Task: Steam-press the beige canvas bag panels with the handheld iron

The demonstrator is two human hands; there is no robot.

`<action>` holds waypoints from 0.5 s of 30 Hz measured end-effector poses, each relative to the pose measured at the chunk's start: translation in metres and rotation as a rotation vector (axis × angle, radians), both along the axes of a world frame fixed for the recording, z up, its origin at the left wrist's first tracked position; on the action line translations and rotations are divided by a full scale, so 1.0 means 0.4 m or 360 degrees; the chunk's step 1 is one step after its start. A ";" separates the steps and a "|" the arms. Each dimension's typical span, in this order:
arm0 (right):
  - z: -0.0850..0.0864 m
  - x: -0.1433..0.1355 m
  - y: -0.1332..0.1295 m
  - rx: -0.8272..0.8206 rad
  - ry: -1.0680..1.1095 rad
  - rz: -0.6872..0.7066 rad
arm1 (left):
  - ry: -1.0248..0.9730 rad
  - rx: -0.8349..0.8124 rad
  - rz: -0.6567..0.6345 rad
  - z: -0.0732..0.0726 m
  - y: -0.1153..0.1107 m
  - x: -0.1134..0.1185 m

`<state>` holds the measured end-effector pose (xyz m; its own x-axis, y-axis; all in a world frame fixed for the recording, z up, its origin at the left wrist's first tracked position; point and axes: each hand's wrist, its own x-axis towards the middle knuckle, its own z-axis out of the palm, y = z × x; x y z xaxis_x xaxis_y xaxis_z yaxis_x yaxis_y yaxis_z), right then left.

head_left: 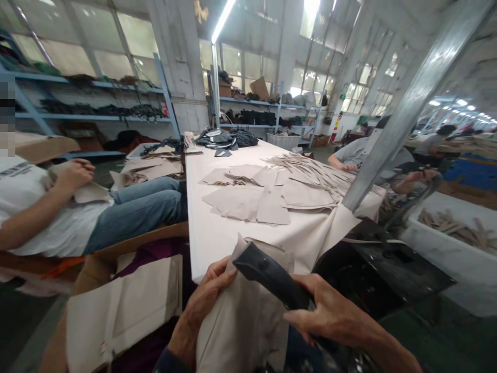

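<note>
Blue shelving [250, 101] lines a windowed wall [176, 62]; a pale, smooth table [205, 233] bears flat, angular beige pieces [238, 202]. Before its near edge, a rigid black tool [267, 269] overlies creased beige fabric [233, 326], long axis slanting, blunt end up-left. Right hand [326, 311] is wrapped around the tool; left hand [213, 285] pinches the fabric's edge.

One left hand [212, 289], one right hand [326, 305], one black tool [272, 270], one beige workpiece [235, 318], one desk [200, 233]. Right: one metal pole [411, 107], one white tub [446, 251] of strips. Far: one dark pile [229, 139] on the desk, two runs of blue shelving [166, 93].
</note>
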<state>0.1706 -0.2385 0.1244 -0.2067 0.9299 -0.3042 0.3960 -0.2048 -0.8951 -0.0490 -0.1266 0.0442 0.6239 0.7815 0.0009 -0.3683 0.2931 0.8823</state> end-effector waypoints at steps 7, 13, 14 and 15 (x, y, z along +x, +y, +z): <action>0.009 -0.010 0.078 0.0214 0.0107 -0.0087 | -0.0036 -0.0141 -0.0104 -0.033 0.014 -0.032; 0.024 -0.010 0.105 0.0045 0.0206 0.0056 | 0.0070 -0.0167 -0.0126 -0.025 0.020 -0.042; 0.025 -0.019 0.111 0.0036 0.0200 0.0070 | 0.0096 -0.0153 -0.0135 -0.024 0.019 -0.038; 0.026 -0.027 0.119 0.0053 0.0187 0.0066 | 0.0125 -0.0130 -0.0144 -0.020 0.018 -0.035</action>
